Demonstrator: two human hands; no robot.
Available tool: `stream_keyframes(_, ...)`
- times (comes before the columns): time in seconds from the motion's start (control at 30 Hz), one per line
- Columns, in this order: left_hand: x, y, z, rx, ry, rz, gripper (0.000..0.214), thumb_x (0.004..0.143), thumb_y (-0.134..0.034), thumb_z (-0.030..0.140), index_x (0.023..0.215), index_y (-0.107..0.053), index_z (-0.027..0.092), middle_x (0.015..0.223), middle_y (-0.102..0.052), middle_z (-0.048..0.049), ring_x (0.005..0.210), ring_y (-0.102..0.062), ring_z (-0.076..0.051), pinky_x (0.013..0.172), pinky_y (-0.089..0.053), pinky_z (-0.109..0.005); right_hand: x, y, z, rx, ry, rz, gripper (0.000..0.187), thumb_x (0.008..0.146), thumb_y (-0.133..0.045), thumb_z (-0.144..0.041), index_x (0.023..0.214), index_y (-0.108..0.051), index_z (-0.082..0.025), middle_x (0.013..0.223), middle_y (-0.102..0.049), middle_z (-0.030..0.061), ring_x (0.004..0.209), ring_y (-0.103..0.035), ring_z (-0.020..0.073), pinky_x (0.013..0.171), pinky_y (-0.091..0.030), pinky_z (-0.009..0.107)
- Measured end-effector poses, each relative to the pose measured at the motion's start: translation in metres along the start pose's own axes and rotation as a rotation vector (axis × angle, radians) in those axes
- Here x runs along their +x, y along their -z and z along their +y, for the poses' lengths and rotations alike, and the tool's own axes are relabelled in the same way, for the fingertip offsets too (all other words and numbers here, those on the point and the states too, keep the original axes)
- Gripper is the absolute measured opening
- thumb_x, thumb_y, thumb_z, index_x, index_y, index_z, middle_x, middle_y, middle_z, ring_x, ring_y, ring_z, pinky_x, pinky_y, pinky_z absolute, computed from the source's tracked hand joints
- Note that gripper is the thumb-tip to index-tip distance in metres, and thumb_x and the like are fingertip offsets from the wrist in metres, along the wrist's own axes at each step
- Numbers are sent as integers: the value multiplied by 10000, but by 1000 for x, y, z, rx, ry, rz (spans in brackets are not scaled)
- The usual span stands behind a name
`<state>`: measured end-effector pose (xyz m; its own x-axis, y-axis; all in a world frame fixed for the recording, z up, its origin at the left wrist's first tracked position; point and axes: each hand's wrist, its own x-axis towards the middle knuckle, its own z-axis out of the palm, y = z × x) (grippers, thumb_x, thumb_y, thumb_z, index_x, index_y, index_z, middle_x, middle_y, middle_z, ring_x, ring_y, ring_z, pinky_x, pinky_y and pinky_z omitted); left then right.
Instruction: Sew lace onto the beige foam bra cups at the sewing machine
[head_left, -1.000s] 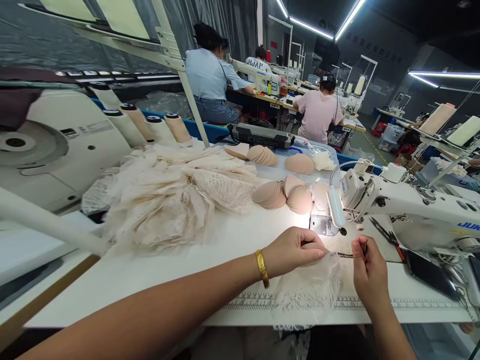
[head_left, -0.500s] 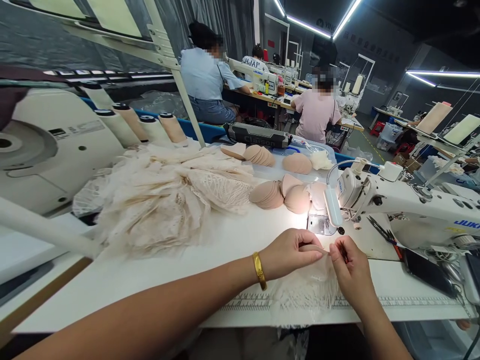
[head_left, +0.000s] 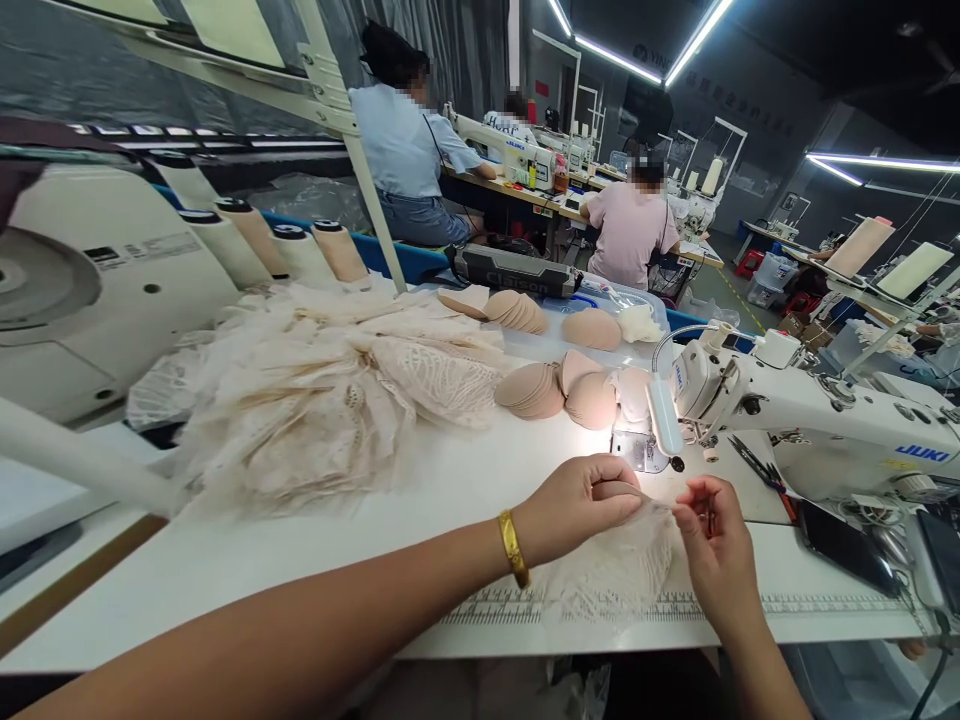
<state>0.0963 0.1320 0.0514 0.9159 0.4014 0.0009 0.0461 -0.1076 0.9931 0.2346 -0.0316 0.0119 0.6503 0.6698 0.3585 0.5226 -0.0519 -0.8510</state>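
My left hand (head_left: 589,508), with a gold bangle at the wrist, is closed on a beige bra cup pad (head_left: 618,489) and the top of a piece of cream lace fabric (head_left: 622,575). The lace hangs from the fingers over the front of the white table. My right hand (head_left: 716,540) pinches a thin sheer edge of this lace between thumb and index finger, a little to the right of the left hand. Just behind both hands stands a white sewing machine (head_left: 832,400), its lamp lighting the metal needle plate (head_left: 639,452).
A large heap of cream lace pieces (head_left: 322,400) covers the table's left part. Stacked beige pads (head_left: 531,390) lie left of the needle. Scissors (head_left: 757,465) and a black phone (head_left: 847,548) are at the right. Thread cones (head_left: 225,245) stand back left. Co-workers sit beyond.
My right hand has moved slightly right, away from the left hand, and its fingers have lifted a little. The left hand keeps its grip. The whole view has shifted slightly.
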Motion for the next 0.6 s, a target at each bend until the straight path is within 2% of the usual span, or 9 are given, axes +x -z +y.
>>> stream_keyframes(0.07,2,0,-2,-98,49,-28,283,755,-685,425,799,-636,149,625,-492,43,602,-412,-110,552,-312,-218,-5,-9,0,67,-38,-60,391,913,-697,-473,1208,-568,-252,1001,-651,40,819,-626,178,618,-491,255)
stream_keyframes(0.13,3,1,-3,-141,80,5,322,737,-694,453,815,-624,148,648,-513,40,599,-403,-104,546,-292,-211,-3,-13,5,83,-61,-47,368,905,-699,-460,1179,-580,-245,919,-631,16,745,-600,160,609,-482,255)
stream_keyframes(0.2,5,1,-2,-154,96,78,345,706,-705,468,798,-607,150,685,-536,29,626,-424,-110,555,-302,-210,2,-11,11,78,-83,-19,318,909,-685,-456,1115,-595,-231,845,-613,-2,697,-583,152,641,-497,271)
stream_keyframes(0.3,7,2,0,-173,126,129,378,662,-716,489,771,-578,154,684,-514,33,640,-426,-115,561,-310,-215,9,-1,15,29,-81,-27,321,898,-702,-455,1104,-615,-225,926,-651,34,778,-615,176,666,-504,283)
stream_keyframes(0.43,7,2,1,-179,168,135,394,647,-709,497,783,-565,156,660,-493,44,613,-410,-108,552,-300,-220,8,7,-2,-59,75,57,194,964,-643,-409,1064,-650,-244,953,-637,32,812,-595,171,661,-468,271)
stream_keyframes(0.53,7,1,0,-160,153,137,384,645,-703,489,776,-561,158,654,-491,42,614,-408,-109,554,-291,-220,6,1,-18,-97,185,-6,123,994,-603,-353,982,-659,-244,878,-603,9,716,-541,147,608,-422,261)
stream_keyframes(0.6,7,1,-1,-171,146,133,386,644,-704,491,773,-555,159,653,-491,42,616,-406,-109,557,-287,-220,7,-5,-24,-119,223,-58,143,1001,-586,-325,906,-645,-236,831,-583,-1,675,-514,140,585,-399,260)
